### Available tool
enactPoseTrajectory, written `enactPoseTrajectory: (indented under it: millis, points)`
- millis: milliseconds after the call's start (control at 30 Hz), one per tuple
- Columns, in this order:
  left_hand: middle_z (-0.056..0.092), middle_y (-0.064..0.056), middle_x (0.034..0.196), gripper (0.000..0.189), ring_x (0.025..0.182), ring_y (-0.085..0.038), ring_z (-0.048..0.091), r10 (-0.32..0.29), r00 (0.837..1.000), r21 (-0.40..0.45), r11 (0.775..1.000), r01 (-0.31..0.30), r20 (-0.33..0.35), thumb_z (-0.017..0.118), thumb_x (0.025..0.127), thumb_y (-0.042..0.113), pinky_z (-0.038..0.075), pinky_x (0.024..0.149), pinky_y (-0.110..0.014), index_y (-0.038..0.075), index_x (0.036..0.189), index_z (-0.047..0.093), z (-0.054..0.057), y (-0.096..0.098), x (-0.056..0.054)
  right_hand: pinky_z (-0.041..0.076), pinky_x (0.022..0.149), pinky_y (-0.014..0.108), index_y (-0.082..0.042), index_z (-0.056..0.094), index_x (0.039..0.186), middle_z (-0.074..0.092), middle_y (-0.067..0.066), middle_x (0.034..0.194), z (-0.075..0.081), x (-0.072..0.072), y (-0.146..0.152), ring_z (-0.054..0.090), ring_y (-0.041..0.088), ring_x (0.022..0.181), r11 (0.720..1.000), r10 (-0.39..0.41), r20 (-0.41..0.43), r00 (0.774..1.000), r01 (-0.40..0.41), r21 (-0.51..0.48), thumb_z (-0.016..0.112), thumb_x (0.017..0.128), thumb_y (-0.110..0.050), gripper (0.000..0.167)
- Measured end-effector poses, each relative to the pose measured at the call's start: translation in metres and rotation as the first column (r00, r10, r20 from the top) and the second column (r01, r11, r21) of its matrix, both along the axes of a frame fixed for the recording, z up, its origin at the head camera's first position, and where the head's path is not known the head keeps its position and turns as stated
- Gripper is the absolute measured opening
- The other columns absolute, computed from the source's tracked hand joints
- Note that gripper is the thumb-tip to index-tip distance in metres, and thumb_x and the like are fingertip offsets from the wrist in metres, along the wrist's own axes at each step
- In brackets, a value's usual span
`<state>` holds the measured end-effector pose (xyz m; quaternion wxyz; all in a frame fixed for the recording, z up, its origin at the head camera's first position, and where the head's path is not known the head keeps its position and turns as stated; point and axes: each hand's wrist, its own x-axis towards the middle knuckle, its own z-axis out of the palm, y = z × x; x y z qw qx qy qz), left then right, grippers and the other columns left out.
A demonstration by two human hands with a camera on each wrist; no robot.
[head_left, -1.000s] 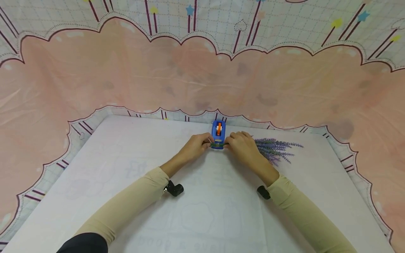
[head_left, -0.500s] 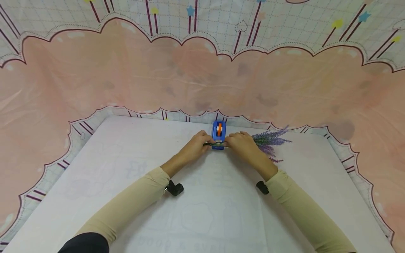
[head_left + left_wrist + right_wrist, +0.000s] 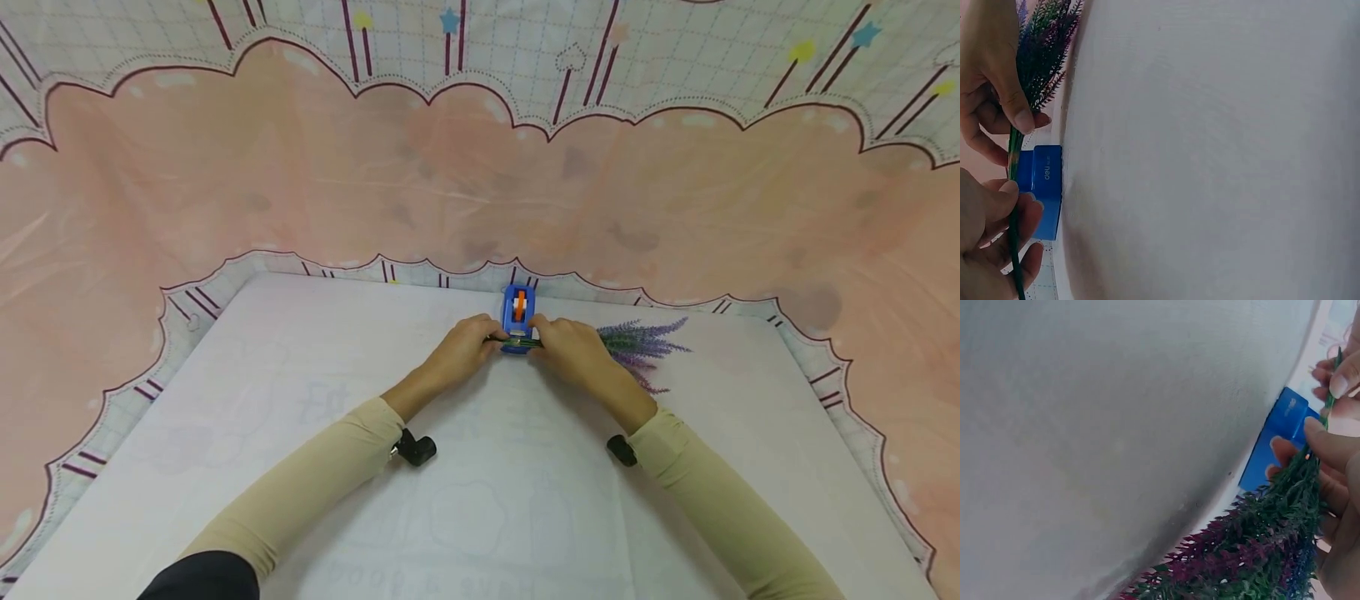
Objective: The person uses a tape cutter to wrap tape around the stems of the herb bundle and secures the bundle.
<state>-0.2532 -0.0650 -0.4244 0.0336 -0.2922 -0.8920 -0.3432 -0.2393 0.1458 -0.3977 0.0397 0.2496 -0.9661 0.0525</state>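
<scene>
A bunch of artificial lavender (image 3: pixel 641 343) with purple heads and green stems lies crosswise between the two hands. The left hand (image 3: pixel 461 346) pinches the lower stems between thumb and fingers. Closer to the flower heads, the right hand (image 3: pixel 572 350) holds the same stems, thumb on top in the right wrist view. A bare stretch of stems (image 3: pixel 1014 153) shows between the hands, with a shiny patch on it. Right behind the stems stands a blue tape dispenser (image 3: pixel 518 307) with an orange hub; the stems overlap its front end in the head view. Part of the bunch is hidden by the right hand.
The white table (image 3: pixel 360 467) carries faint printed marks. A cloth with a scalloped peach print (image 3: pixel 450 183) hangs behind its far edge, close beyond the tape dispenser. Black wrist cameras sit under both sleeves, such as the left camera (image 3: pixel 416 447).
The lavender heads have turned and drawn in: they reached farther right, then swung up, and now point slightly lower. The right hand's thumb has shifted on the stems. The tape dispenser stays put.
</scene>
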Motion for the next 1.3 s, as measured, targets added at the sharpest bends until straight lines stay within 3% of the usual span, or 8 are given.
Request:
enactPoseTrajectory:
  millis: [300,567,1000,1300]
  points:
    - [0.073,-0.014,0.110,0.038,0.102,-0.026,0.069,0.033,0.999,-0.026,0.999,-0.032,0.017,0.065,0.093,-0.007,0.054,0.093,-0.040,0.002,0.131,0.066,-0.0024,0.0021,-0.0008,0.058,0.085,0.046,-0.003,0.068,0.129,0.073,0.013,0.117,-0.0014,-0.0006,0.0031,0.071,0.031,0.102,0.997,0.070,-0.016,0.997,-0.070,-0.013,0.068,0.098,-0.018,0.034]
    - [0.073,-0.013,0.108,0.042,0.096,-0.022,0.068,0.029,0.999,-0.018,0.999,-0.028,0.040,0.067,0.090,-0.008,0.055,0.088,-0.039,0.004,0.130,0.068,-0.0013,0.0014,-0.0025,0.057,0.088,0.046,-0.005,0.067,0.132,0.073,0.013,0.118,-0.0014,-0.0021,0.0030,0.071,0.031,0.104,0.998,0.064,0.021,0.998,-0.063,-0.026,0.066,0.099,-0.015,0.034]
    - [0.074,-0.012,0.110,0.044,0.095,-0.021,0.069,0.022,0.997,-0.036,0.999,-0.020,0.069,0.068,0.089,-0.008,0.055,0.089,-0.038,0.007,0.131,0.069,0.0004,0.0005,-0.0065,0.058,0.080,0.045,-0.011,0.065,0.136,0.075,0.010,0.114,0.0003,-0.0033,0.0039,0.072,0.028,0.099,0.996,0.047,0.090,0.995,-0.040,-0.074,0.067,0.099,-0.015,0.037]
    - [0.075,-0.011,0.107,0.045,0.094,-0.021,0.069,0.020,0.997,-0.043,0.999,-0.017,0.073,0.068,0.089,-0.008,0.055,0.088,-0.038,0.009,0.130,0.070,0.0023,0.0002,-0.0080,0.057,0.074,0.043,-0.009,0.066,0.135,0.076,0.010,0.107,-0.0029,-0.0048,0.0035,0.072,0.029,0.092,0.995,0.056,0.088,0.995,-0.048,-0.087,0.068,0.098,-0.015,0.037]
